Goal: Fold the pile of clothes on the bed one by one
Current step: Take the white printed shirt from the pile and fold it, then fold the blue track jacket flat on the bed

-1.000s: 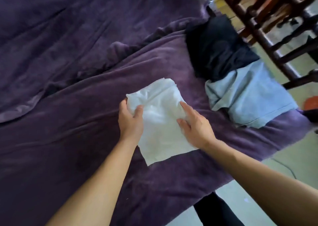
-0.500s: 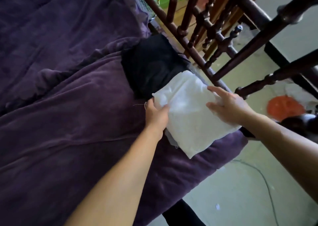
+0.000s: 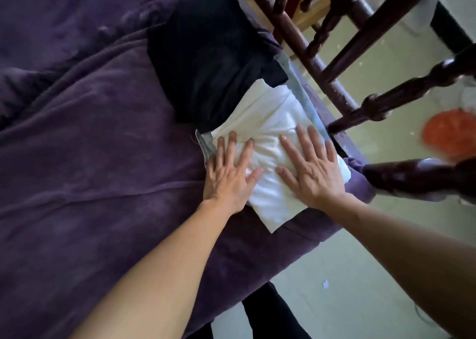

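The folded white cotton garment (image 3: 268, 122) lies on top of a folded pale blue-grey garment (image 3: 206, 146), of which only a thin border shows along the left and far sides. Both sit at the corner of the bed, just beside a folded black garment (image 3: 213, 60) and close to the dark turned-wood bed rail (image 3: 334, 65). The left hand (image 3: 229, 176) and the right hand (image 3: 309, 171) both lie flat on the white garment, fingers straight and spread, pressing it down and gripping nothing. The main risk, as I judge it, is the place: the stack rests on the soft purple fleece blanket (image 3: 103, 145) right where it slopes toward the pale floor (image 3: 360, 274), and the near corner of the white garment juts past the garment below toward the edge. A smoothing push directed to the right could slide the top piece, or the whole stack, off the mattress. The white fabric bunches into wrinkles between the two hands, so pressing inward would set creases rather than flatten them. The loose upper flap near the black garment may spring open once the palms lift. Pressure from the left hand, which partly overlaps the border beneath, could also drag the lower garment out of square.
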{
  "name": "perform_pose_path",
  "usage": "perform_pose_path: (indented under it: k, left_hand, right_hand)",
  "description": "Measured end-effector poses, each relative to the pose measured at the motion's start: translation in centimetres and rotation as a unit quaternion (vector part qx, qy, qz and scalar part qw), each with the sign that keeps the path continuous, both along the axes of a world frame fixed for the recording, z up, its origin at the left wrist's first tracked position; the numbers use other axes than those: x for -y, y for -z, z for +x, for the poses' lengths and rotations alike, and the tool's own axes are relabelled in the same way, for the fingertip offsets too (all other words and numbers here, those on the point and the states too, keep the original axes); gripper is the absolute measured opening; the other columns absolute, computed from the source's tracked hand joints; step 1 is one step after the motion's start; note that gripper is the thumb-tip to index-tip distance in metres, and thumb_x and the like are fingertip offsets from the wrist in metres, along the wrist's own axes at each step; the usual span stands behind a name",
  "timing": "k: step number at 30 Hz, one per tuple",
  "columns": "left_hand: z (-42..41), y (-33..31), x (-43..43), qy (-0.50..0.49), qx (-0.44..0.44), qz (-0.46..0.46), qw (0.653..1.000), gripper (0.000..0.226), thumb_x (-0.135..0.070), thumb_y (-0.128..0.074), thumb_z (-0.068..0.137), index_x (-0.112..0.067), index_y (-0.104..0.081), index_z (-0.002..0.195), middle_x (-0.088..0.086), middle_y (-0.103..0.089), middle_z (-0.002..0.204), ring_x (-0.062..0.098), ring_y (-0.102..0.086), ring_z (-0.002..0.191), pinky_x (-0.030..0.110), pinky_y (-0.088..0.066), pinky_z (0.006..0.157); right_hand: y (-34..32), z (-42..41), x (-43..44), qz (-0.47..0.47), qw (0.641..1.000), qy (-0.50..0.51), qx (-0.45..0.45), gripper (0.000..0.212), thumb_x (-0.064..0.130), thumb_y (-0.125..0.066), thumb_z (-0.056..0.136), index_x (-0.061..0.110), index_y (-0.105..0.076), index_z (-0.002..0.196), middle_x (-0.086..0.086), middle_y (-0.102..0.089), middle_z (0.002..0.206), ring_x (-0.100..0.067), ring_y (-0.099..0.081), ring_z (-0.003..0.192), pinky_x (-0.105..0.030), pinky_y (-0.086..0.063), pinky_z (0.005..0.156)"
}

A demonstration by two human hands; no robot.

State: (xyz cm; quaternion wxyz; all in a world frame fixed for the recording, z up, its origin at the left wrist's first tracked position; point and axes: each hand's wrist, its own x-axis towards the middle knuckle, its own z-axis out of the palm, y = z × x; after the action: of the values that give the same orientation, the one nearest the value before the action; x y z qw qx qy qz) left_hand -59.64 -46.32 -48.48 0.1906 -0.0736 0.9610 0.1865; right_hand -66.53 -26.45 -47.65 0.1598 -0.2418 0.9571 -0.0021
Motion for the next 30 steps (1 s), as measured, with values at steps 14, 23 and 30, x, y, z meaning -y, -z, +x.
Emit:
perform_pose_path:
  k: [14, 23, 30]
  left_hand:
    - [10.8, -9.5, 4.6, -0.118, 0.1, 0.039, 0.987, 0.033, -0.035, -0.045, 0.095, -0.021, -0.051, 0.124, 0.004, -0.053, 0.124, 0.028, -0.051, 0.114, 0.039, -0.041, 0.089]
    - [36.1, -15.4, 13.7, -0.316, 0.114, 0.014, 0.942, 0.027, -0.035, -0.047, 0.093, -0.023, -0.057, 0.115, 0.008, -0.066, 0.113, 0.031, -0.061, 0.105, 0.035, -0.048, 0.079]
    - [55.4, -19.6, 19.2, -0.414, 0.092, -0.008, 0.905, 0.022, -0.038, -0.048, 0.092, -0.023, -0.057, 0.104, 0.003, -0.069, 0.105, 0.027, -0.062, 0.105, 0.031, -0.047, 0.078]
  right_hand:
    - [-7.5, 3.0, 5.7, 0.082, 0.996, -0.033, 0.016, 0.05, 0.037, -0.045, 0.094, 0.024, -0.034, 0.142, -0.011, -0.015, 0.158, -0.03, -0.012, 0.146, -0.05, -0.019, 0.112]
    - [-12.8, 22.0, 19.3, -0.011, 0.968, -0.22, 0.12, 0.025, 0.035, -0.046, 0.094, 0.021, -0.06, 0.11, -0.005, -0.066, 0.112, -0.032, -0.062, 0.102, -0.036, -0.047, 0.077]
    - [-17.3, 37.4, 29.0, -0.033, 0.944, -0.301, 0.129, 0.02, 0.031, -0.048, 0.093, 0.022, -0.063, 0.103, -0.007, -0.069, 0.105, -0.035, -0.062, 0.097, -0.035, -0.046, 0.073]
